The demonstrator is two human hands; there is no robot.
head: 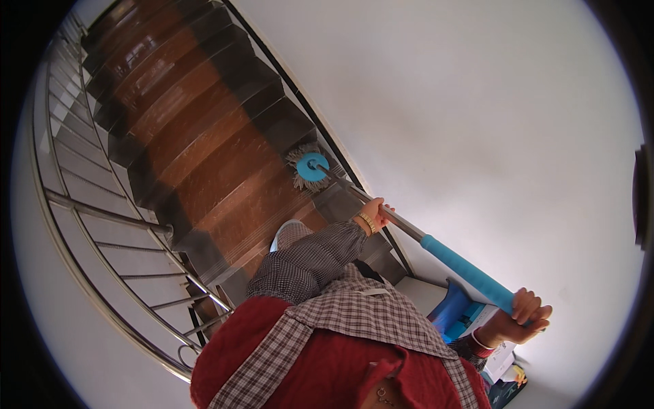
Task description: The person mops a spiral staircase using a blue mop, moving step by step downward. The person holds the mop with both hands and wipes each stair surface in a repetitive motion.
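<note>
My left hand (376,214), with a gold-coloured bracelet or watch at the wrist, is closed around the metal pole (406,225) of a mop. At the pole's upper end my right hand (526,318) grips the blue handle sleeve (467,271). The mop slants down away from me to its round blue head plate (312,167). Grey-beige strands (305,185) fan out around the plate, on a stair step beside the wall. Part of the strands' underside is hidden by the plate.
Stairs (204,128) with a reddish-brown middle and dark sides run away from me. A curved metal railing (110,220) bounds the left, a white wall (449,112) the right. Blue and white items (460,314) sit behind my right arm. My foot (288,232) is on the stairs.
</note>
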